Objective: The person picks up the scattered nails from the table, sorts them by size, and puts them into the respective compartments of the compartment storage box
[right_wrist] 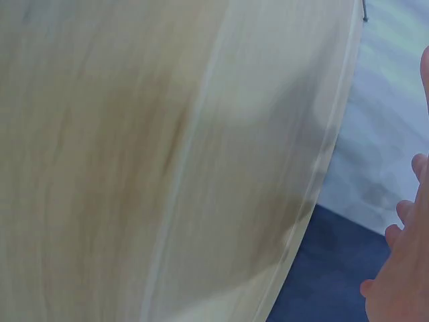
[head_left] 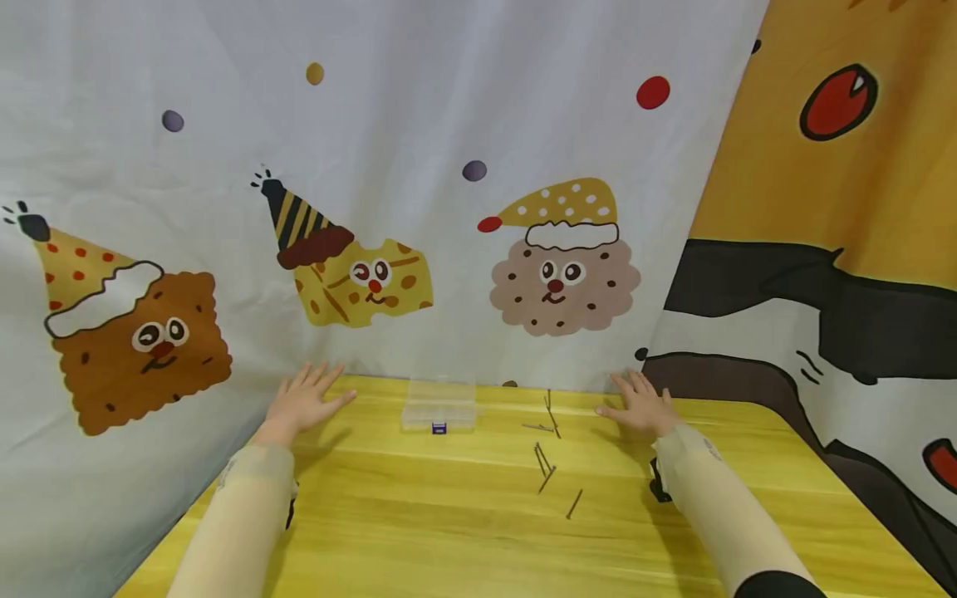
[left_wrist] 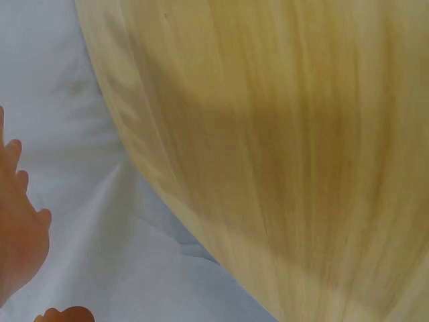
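Note:
In the head view my left hand (head_left: pixel 302 405) is held out with its fingers spread over the table's far left part, holding nothing. Likewise my right hand (head_left: pixel 643 404) reaches over the far right part, fingers extended and empty. Between them, nearer the left hand, sits a clear plastic box (head_left: pixel 419 414) with a blue latch on its front. Several thin dark nails or screws lie loose right of the box: one group (head_left: pixel 552 419) far back, another (head_left: pixel 544 468) around the middle, and a single one (head_left: pixel 574 504) closer to me.
The yellow wood-grain table (head_left: pixel 419 531) ends at a pale curtain (head_left: pixel 404 124) printed with cartoon snacks. An orange and black curtain section (head_left: pixel 882 199) hangs along the right side. The left wrist view shows the table's curved-looking edge beside the cloth.

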Action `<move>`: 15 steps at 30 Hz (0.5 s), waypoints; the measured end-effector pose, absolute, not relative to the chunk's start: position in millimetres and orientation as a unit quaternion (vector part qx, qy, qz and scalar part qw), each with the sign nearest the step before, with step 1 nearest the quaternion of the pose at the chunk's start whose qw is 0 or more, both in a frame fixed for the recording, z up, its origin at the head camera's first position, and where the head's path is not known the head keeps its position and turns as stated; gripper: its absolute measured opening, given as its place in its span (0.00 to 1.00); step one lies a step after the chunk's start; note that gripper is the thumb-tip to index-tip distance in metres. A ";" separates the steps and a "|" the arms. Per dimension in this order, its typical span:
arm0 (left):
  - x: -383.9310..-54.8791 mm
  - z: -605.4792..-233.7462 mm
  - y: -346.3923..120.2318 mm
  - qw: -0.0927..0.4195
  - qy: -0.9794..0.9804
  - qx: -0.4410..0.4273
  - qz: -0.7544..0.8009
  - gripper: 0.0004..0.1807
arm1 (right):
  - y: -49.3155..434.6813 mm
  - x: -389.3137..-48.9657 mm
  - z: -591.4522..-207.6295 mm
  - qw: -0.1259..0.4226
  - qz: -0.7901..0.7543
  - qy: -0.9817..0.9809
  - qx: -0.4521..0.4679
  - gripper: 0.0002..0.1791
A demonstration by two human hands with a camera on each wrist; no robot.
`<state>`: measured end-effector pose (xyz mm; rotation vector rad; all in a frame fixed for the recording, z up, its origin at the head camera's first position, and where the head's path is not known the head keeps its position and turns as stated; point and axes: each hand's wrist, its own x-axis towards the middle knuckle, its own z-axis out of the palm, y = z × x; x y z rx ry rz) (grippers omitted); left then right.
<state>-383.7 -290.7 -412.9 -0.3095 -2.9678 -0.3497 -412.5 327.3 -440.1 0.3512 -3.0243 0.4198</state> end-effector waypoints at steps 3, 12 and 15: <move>-383.4 -413.1 -288.8 0.079 -0.983 -0.110 -0.122 0.44 | 323.0 -411.6 -443.3 0.041 0.151 -0.979 0.128 0.52; -384.1 -410.5 -275.4 0.111 -0.966 -0.163 -0.170 0.42 | 293.4 -398.1 -446.2 0.057 0.238 -0.951 0.191 0.47; -382.5 -407.5 -264.5 0.107 -0.957 -0.186 -0.195 0.40 | 283.4 -387.7 -442.5 0.050 0.284 -0.934 0.212 0.42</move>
